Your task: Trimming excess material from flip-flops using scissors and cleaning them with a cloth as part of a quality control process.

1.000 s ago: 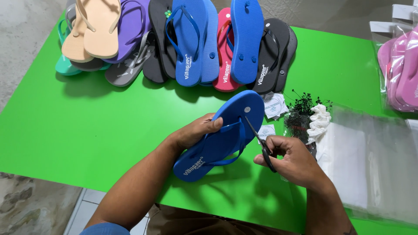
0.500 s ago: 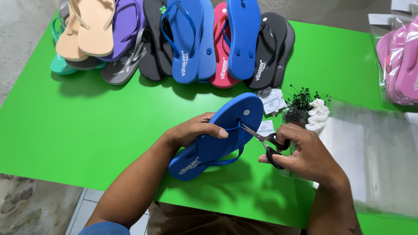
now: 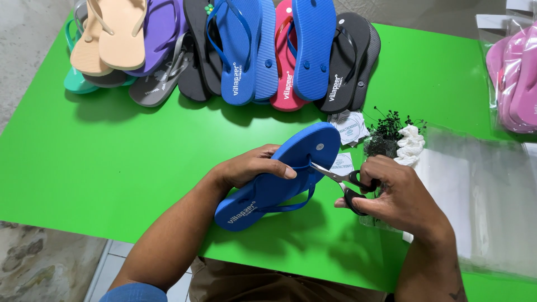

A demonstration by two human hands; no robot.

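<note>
A blue flip-flop (image 3: 263,193) lies tilted on the green table (image 3: 112,162), toe end pointing up and right. My left hand (image 3: 249,166) grips it across the middle, fingers over the sole. My right hand (image 3: 400,196) holds small black-handled scissors (image 3: 347,182). Their metal blades point left and touch the blue strap near the toe post.
A row of flip-flops (image 3: 246,50) in tan, purple, grey, black, blue and red lies along the far edge. Round paper tags (image 3: 349,127), a clump of black plastic fasteners (image 3: 386,134) and clear bags (image 3: 486,196) lie to the right. Pink flip-flops in a bag (image 3: 514,78) lie far right.
Both hands have shifted the flip-flop slightly lower and left. The scissors have come in from beside the toe end to the strap.
</note>
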